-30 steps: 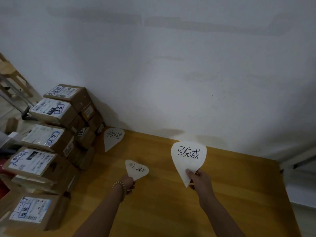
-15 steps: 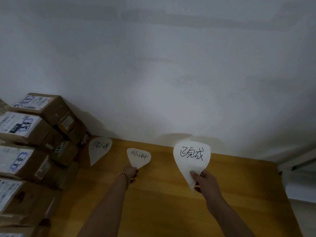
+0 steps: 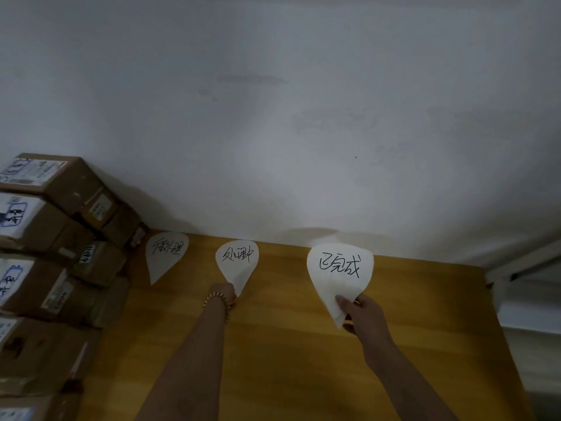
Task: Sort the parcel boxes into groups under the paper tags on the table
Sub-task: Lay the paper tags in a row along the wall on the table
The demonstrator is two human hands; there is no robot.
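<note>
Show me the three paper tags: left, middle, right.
left paper tag (image 3: 166,256): head view, on its writing.
middle paper tag (image 3: 237,257): head view, on its writing.
right paper tag (image 3: 340,267): head view, on its writing.

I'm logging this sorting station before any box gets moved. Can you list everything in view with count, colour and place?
parcel boxes: a stack, exact count unclear, brown with white labels, at the left against the wall
left tag: one, white with black writing, on the table beside the boxes
middle tag: one, white with black writing, near the table's far edge
right tag: one, white with black writing, right of the middle tag
table: one, yellowish wood
wall: one, pale grey, behind the table
bracelet: one, beaded, on the left wrist
left hand: holds the middle tag's tip
right hand: grips the right tag's tip
</note>
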